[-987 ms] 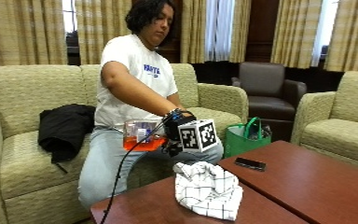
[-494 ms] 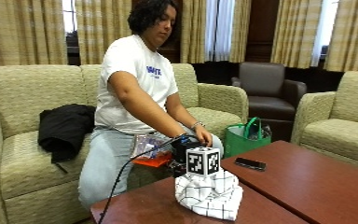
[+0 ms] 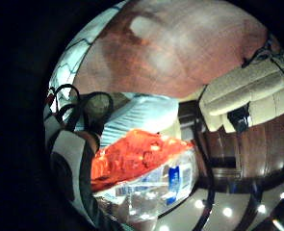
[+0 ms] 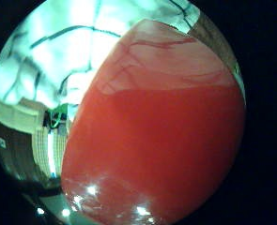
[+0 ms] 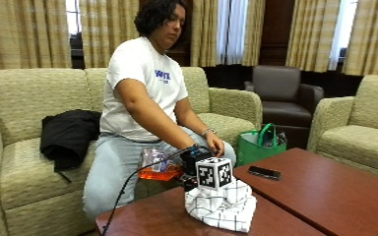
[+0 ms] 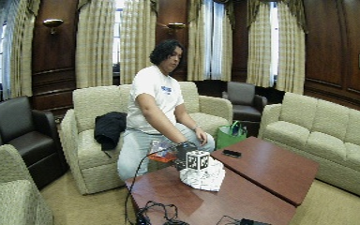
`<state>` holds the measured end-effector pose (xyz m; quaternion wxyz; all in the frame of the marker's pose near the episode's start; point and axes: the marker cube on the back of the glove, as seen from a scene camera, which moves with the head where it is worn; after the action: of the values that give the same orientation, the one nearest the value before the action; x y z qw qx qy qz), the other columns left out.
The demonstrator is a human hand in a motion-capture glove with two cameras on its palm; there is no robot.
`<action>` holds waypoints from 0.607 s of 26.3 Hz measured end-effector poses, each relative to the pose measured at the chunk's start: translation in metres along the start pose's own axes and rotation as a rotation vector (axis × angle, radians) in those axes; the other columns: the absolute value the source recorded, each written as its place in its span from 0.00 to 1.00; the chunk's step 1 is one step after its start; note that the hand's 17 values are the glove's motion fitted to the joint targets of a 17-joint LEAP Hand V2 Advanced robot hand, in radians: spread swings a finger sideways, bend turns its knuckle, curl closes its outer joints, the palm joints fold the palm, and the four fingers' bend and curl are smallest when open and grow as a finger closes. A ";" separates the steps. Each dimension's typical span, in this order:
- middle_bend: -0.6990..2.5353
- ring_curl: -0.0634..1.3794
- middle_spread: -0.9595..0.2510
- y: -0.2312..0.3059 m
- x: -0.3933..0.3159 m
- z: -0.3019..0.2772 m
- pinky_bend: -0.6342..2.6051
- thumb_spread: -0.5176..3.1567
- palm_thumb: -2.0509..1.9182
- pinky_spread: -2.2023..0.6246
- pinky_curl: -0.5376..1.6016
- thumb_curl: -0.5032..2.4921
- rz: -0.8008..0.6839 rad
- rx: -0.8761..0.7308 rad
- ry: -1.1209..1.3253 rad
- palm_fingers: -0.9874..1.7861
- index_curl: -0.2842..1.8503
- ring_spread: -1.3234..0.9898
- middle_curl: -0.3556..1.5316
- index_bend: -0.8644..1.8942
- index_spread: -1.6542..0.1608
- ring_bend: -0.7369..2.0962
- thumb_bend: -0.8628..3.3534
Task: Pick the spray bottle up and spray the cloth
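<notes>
In the outside view, my gloved right hand (image 5: pixel 193 156) grips a clear spray bottle (image 5: pixel 156 165) with orange liquid in it. The bottle hangs tilted at the near edge of the brown table (image 5: pixel 149 219), just behind the cloth. The white cloth with thin dark checks (image 5: pixel 220 207) lies bunched on that table, right below the hand. In the thumb side palm view the orange bottle (image 4: pixel 161 140) fills most of the picture, with the cloth (image 4: pixel 49 56) beside it. From the little finger side, the bottle's label and orange liquid (image 3: pixel 141 168) show in front of the table top (image 3: pixel 170 53). The nozzle is hidden.
A black phone (image 5: pixel 264 172) lies on the second table to the right. A green bag (image 5: pixel 260 145) stands on the floor by the sofa. A black jacket (image 5: pixel 68 135) is draped on the sofa seat. The bare left hand (image 5: pixel 214 146) rests on a knee. Cables (image 6: pixel 158 215) lie at the table's front.
My right hand has come down from chest height with the bottle and moved towards the cloth, ending just above it. The cloth has not moved.
</notes>
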<state>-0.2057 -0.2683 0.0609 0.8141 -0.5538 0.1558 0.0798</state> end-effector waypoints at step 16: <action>0.41 0.36 0.66 0.114 -0.117 -0.095 0.34 0.33 0.73 0.69 0.43 0.42 -0.865 0.600 -0.402 0.86 0.41 0.51 0.47 0.40 0.78 0.52 0.20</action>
<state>-0.3654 -0.3083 -0.0314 0.9080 -0.2856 -0.2279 -0.2052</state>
